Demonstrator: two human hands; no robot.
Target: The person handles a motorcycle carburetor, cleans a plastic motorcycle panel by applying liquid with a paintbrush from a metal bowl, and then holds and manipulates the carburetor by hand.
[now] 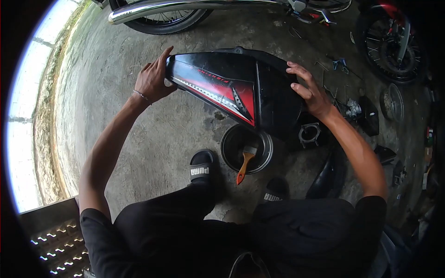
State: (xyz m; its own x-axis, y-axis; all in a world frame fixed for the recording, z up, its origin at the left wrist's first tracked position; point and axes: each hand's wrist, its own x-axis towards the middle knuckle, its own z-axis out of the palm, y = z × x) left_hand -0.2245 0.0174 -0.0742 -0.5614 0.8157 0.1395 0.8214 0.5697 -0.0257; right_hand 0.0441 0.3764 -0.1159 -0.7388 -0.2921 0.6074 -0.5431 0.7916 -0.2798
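Note:
A motorcycle side panel [218, 88], glossy black with a red and white decal, is held up in front of me, its long side running left to right. My left hand [156, 76] grips the narrow left end, thumb below. Around the broad right end is my right hand [311, 91], its fingers curved over the black edge and its thumb hidden. Beneath the panel stands a round metal basin [270, 160], partly covered by it. A paintbrush [245, 164] with an orange handle leans on the basin's near rim.
Motorcycle wheels stand at the top [171, 23] and upper right [394, 46]. Loose tools and parts lie on the concrete floor [148, 162] at right, including a black part with a round opening [309, 133]. My sandalled feet [201, 166] flank the basin's near side.

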